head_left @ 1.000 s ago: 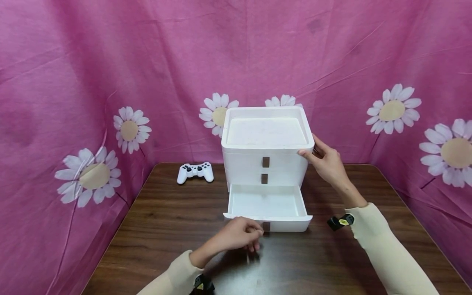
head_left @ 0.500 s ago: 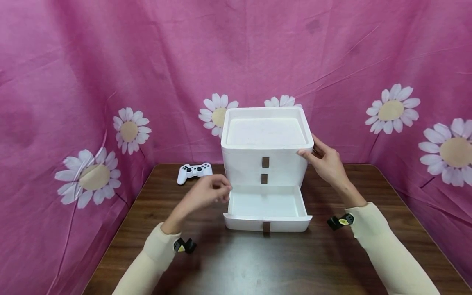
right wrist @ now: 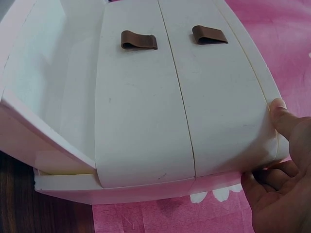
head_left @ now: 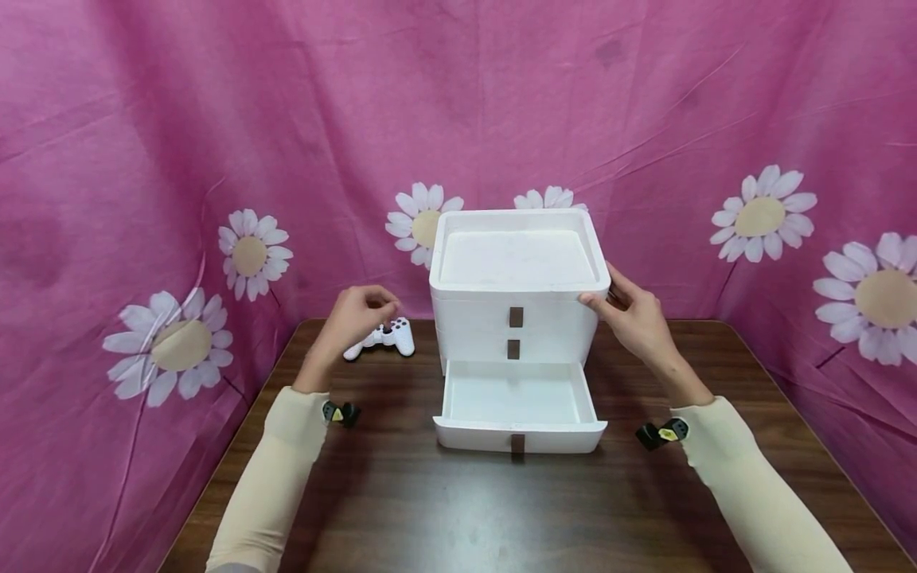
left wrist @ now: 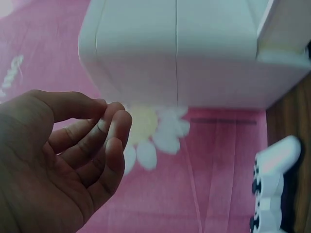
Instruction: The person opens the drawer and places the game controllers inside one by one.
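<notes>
One white plastic three-drawer chest [head_left: 473,326] stands on a brown wood-grain surface [head_left: 501,513] — lowest drawer [head_left: 512,391] pulled out, top tray [head_left: 517,259] open, white floors showing. The right hand [head_left: 639,318] grips the chest's upper right corner; well apart, the left hand [head_left: 353,317], fingers loosely curled, hovers near a white game controller [head_left: 404,339].

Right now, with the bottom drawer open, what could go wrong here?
The open drawer juts forward, so a sleeve might bump it. The left hand, apparently empty, is near the controller and could knock it. The right hand grips the cabinet near its top; pulling hard there might tip it.
</notes>
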`<action>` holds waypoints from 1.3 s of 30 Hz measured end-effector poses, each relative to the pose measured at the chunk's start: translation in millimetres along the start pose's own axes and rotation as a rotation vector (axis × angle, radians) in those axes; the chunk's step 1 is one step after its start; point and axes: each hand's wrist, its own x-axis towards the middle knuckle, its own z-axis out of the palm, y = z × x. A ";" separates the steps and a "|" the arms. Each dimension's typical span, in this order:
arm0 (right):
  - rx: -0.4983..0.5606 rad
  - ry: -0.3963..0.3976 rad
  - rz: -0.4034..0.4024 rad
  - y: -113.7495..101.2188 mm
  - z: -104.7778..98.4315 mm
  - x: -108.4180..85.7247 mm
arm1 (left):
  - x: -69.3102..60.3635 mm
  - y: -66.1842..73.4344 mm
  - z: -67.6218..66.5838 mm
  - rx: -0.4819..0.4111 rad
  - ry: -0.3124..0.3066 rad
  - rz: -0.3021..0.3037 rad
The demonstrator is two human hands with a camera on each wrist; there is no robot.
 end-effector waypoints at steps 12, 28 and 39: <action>0.016 -0.002 -0.025 4.9 1.9 2.4 | 39.6 -42.0 -11.1 0.082 -0.062 -0.088; 0.030 0.008 -0.037 7.5 1.6 2.7 | 59.9 -89.2 15.5 0.380 -0.367 -0.179; 0.032 0.004 -0.023 4.0 0.9 0.3 | 53.3 -127.4 34.7 0.434 -0.362 -0.083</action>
